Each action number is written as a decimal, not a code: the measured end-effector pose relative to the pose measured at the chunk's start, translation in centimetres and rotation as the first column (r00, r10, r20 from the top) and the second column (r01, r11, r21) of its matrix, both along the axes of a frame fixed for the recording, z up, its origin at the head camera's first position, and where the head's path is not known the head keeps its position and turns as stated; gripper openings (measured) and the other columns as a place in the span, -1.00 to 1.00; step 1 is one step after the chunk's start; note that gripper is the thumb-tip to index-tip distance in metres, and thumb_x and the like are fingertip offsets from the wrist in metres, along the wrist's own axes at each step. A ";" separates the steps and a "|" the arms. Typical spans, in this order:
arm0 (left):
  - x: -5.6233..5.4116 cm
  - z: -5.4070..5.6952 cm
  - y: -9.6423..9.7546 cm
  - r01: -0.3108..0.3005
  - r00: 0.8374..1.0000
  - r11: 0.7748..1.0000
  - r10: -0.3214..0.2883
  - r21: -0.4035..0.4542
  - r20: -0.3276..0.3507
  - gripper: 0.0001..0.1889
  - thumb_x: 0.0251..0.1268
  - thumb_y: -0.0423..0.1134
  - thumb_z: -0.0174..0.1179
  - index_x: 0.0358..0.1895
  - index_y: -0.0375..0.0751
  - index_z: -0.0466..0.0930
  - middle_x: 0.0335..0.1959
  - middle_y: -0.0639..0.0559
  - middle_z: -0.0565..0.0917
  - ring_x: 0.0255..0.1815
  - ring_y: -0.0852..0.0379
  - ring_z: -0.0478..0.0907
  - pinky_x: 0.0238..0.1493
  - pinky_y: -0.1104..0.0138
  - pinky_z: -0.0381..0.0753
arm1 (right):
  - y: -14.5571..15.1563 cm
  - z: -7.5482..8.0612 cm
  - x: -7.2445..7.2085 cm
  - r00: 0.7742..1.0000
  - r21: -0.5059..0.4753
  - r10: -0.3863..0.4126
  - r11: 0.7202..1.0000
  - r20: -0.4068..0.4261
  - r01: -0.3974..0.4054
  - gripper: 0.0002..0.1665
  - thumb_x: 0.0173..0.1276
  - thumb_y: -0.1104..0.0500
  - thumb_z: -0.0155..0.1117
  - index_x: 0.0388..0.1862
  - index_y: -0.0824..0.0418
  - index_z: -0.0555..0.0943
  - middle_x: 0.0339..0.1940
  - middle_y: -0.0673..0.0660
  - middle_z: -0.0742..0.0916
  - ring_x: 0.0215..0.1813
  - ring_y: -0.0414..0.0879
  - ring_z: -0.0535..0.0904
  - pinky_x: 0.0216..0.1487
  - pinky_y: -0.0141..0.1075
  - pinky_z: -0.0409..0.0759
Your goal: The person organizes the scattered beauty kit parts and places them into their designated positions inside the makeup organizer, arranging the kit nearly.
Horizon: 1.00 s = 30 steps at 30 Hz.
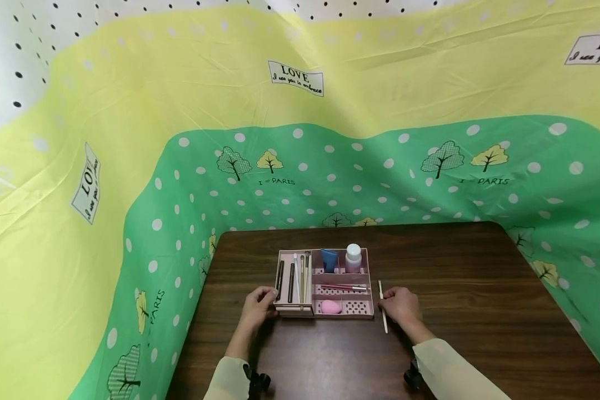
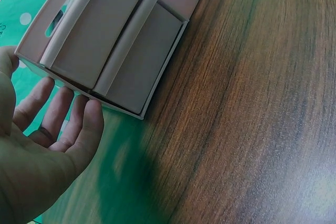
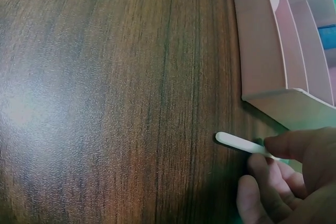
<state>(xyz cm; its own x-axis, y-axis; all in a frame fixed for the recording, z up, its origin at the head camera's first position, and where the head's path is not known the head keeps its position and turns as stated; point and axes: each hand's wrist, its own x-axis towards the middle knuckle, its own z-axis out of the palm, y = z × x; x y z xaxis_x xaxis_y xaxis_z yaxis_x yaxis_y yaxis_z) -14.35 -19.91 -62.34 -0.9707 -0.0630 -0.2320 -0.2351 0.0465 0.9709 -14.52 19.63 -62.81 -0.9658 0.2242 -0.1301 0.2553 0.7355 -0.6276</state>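
Note:
A pink desk organizer (image 1: 343, 318) stands on the table with two drawer fronts (image 2: 100, 32) facing the person. My left hand (image 1: 258, 306) is at its left side, relaxed fingertips against the wall and thumb by the rim. On the right, my right hand (image 1: 401, 304) pinches a slim makeup brush (image 3: 236, 142) between thumb and forefinger, close over the tabletop. The brush's pale handle points toward the person. Several brushes and dark pencils (image 1: 291, 282) lie in the organizer's left section. Its other compartments hold a blue tube (image 1: 329, 261), a white-capped bottle (image 1: 353, 259), red-handled brushes (image 1: 342, 288) and a pink sponge (image 1: 331, 306).
The dark wood-grain table (image 1: 460, 278) extends around the organizer on every side. A green and yellow printed curtain (image 1: 330, 166) hangs behind the table and along both sides. Black wrist devices (image 1: 258, 382) sit at both cuffs.

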 end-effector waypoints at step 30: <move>0.2 0.3 0.1 -0.008 1.000 1.000 0.007 0.027 0.014 -0.69 0.46 -0.21 0.27 0.02 -0.45 0.62 -0.23 0.06 0.61 -0.20 0.18 0.54 -0.23 0.04 0.82 | 1.4 3.0 -0.2 0.999 -0.189 0.013 0.982 -0.052 -0.022 -0.76 0.24 0.16 0.45 -0.21 0.32 0.76 -0.56 0.06 0.78 -0.59 -0.10 0.65 -0.64 -0.30 0.57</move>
<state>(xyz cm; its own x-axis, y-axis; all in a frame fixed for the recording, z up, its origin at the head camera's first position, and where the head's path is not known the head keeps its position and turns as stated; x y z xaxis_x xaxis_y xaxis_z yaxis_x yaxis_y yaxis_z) -14.16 -19.79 -62.07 -0.9668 -0.0637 -0.2474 -0.2490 0.0185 0.9683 -14.72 21.02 -59.78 -0.9757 0.1833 -0.1199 0.2083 0.6063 -0.7675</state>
